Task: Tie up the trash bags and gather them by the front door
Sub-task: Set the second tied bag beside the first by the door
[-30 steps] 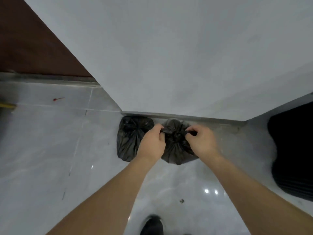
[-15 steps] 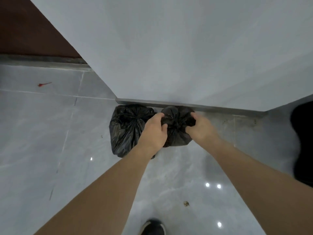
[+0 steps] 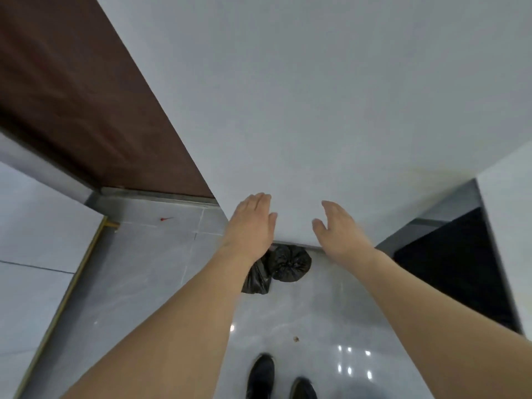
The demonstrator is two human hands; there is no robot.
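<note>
Two black trash bags sit side by side on the grey tile floor against the foot of the white wall. The right bag [image 3: 291, 262] shows a tied, puckered top. The left bag [image 3: 257, 278] is mostly hidden behind my left forearm. My left hand [image 3: 251, 223] floats above the bags, fingers spread, holding nothing. My right hand [image 3: 336, 228] hangs open in the same way, a little to the right, also above the bags and apart from them.
A brown door [image 3: 86, 105] stands at the left behind a metal threshold [image 3: 155, 195]. A dark mat [image 3: 457, 272] lies at the right. My two black shoes [image 3: 280, 378] stand on the glossy floor below the bags. A small crumb [image 3: 295, 338] lies near them.
Both hands have let go of the right bag's knot and risen away from it, now open. The view has pulled back and upward, so the bags look smaller.
</note>
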